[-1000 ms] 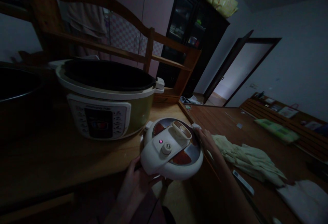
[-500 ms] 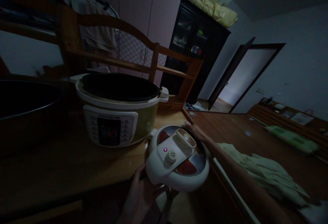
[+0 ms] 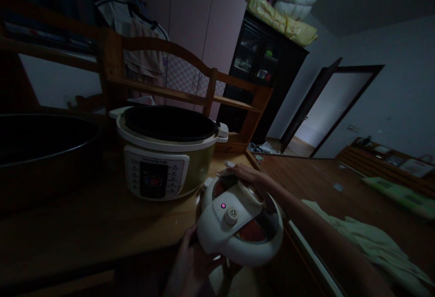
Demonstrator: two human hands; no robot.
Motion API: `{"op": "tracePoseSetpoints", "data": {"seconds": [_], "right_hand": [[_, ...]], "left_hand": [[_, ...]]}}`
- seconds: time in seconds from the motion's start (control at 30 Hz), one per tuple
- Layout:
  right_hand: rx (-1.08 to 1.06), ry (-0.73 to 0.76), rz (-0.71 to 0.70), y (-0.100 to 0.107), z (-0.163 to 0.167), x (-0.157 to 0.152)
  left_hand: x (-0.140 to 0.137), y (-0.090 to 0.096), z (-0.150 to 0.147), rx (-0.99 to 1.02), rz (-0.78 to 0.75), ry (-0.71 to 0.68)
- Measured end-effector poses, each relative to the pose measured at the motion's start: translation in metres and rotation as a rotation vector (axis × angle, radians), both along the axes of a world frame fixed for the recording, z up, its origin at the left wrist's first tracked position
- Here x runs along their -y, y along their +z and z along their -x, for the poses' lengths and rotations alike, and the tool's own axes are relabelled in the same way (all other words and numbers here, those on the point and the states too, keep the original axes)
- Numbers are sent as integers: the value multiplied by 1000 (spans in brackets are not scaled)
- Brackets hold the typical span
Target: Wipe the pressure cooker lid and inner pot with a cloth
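Observation:
A white pressure cooker lid with a knob-like valve, a pink dot and a raised handle is tilted at the table's front edge. My left hand grips its near left rim from below, thumb on the side. Across the far part of the lid lies my right hand, fingers bent over a small pale cloth or tissue pressed to the surface. Behind the lid stands the green and white electric pressure cooker, uncovered, with a dark inner rim and a control panel in front.
A large dark pot sits at the left on the wooden table. A wooden shelf frame rises behind the cooker. To the right are a brown wooden surface and a pale green cloth.
My right hand has moved left from the lid's far right edge onto its top, and the pale cloth shows more. My left hand keeps its hold. The view has shifted slightly.

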State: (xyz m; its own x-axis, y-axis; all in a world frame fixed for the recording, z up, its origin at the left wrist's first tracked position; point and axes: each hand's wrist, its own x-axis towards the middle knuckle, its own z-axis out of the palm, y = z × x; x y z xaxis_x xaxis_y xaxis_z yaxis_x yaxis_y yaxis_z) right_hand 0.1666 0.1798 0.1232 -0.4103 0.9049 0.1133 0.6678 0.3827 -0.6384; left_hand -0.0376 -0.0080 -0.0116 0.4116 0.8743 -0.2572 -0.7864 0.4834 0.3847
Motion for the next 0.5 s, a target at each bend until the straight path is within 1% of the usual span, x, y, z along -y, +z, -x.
{"op": "tracePoseSetpoints", "data": {"seconds": [0.13,0.27,0.37,0.5], "right_hand": [[109,103,120,10,25,5],[165,135,162,20,35,11],[173,122,159,28,28,16],[126,64,101,38,0,31]], "left_hand": [[-1,1,-2,19,82,-8],[-1,-5,-3,-31,64,51],[0,-10,-3,-76,27,78],[0,-9,-3,-39,71,41]]}}
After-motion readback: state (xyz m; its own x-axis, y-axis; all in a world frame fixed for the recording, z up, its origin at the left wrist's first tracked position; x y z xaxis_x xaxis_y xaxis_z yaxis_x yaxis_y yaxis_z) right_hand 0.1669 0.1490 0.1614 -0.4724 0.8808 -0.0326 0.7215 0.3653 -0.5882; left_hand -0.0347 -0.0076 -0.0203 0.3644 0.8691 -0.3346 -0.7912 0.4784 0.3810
